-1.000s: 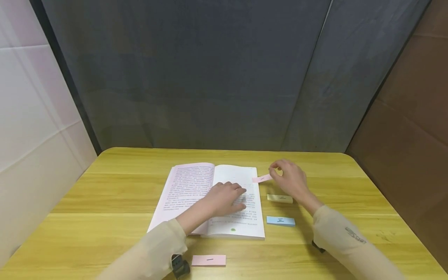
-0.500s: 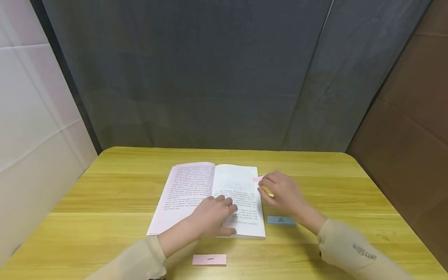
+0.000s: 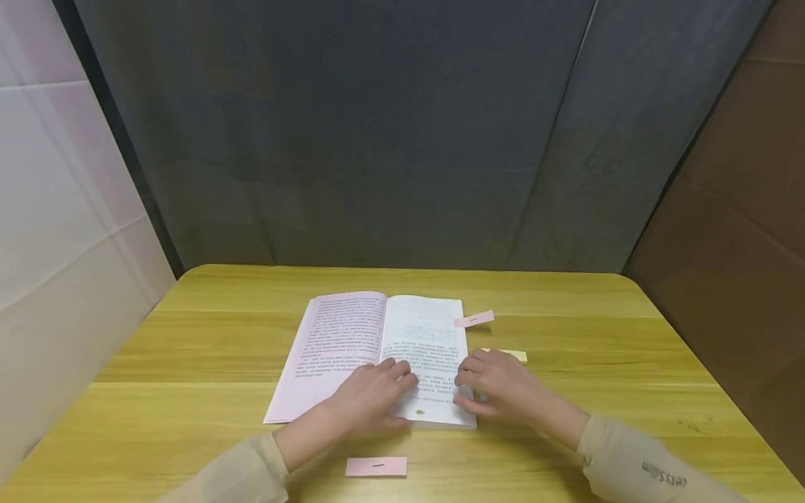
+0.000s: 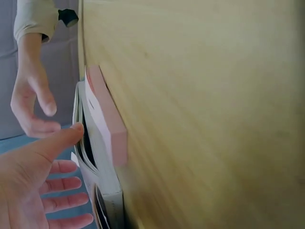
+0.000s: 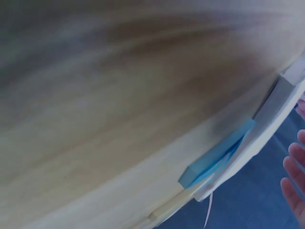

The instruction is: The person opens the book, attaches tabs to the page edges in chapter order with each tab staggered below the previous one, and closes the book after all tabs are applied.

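Observation:
An open book (image 3: 336,349) lies on the table, and a pink strip (image 3: 474,319) sticks out from its right edge. My left hand (image 3: 371,395) is over the lower right page, beside the spine. In the left wrist view its fingers (image 4: 64,202) are straight and spread, and its thumb overlaps the page edges. My right hand (image 3: 499,385) is at the book's right edge, thumb apart from the fingers, over the blue sticky-note pad (image 5: 217,155), mostly hidden in the head view. A yellow sticky-note pad (image 3: 517,355) shows just behind this hand.
A pink sticky-note pad (image 3: 376,467) lies in front of the book, near the left forearm. The wooden table (image 3: 201,349) is bounded by a dark curtain (image 3: 352,154) behind and by panels on both sides.
My right hand has let go of the pink strip and moved down past the yellow pad to the blue one. My left hand has slid down the page toward its lower edge.

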### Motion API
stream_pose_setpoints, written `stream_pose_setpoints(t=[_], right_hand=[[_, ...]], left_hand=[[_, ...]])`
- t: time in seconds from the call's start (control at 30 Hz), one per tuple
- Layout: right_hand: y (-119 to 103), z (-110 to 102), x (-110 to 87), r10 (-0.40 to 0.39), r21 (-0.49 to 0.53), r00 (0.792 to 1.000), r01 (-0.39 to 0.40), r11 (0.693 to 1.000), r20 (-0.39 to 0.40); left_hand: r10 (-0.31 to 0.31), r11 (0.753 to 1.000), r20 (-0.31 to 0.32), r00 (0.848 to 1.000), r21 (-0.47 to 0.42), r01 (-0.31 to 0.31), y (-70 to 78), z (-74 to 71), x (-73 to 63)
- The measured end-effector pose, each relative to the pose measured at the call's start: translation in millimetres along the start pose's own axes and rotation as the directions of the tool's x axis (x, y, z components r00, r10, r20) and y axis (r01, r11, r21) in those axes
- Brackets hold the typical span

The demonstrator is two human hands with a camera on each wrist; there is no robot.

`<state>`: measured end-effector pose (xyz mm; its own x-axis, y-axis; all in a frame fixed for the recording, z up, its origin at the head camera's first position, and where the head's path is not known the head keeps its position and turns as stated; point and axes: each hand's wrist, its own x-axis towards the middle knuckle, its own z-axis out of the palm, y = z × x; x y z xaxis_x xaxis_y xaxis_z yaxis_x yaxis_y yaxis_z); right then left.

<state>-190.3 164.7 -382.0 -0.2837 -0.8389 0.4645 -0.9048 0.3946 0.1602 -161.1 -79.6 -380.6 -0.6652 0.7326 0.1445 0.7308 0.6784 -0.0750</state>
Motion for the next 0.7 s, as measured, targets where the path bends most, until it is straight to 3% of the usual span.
stream_pose_setpoints(t=[0.2,0.7], right_hand=[[-6,2,-6.7,0.023,0.026,0.993,-0.026,0.999,0.119],[-9,5,-13.1,-0.011,-0.011,0.991,0.012,1.000,0.133]], left_hand=[[0.008,0.999,-0.022,1.000,-0.054,-0.009,-4.8,1.4,-3.7],[-0.005,0.996,-0.085,0.996,-0.090,-0.003,-14.3,-4.5,-11.0]])
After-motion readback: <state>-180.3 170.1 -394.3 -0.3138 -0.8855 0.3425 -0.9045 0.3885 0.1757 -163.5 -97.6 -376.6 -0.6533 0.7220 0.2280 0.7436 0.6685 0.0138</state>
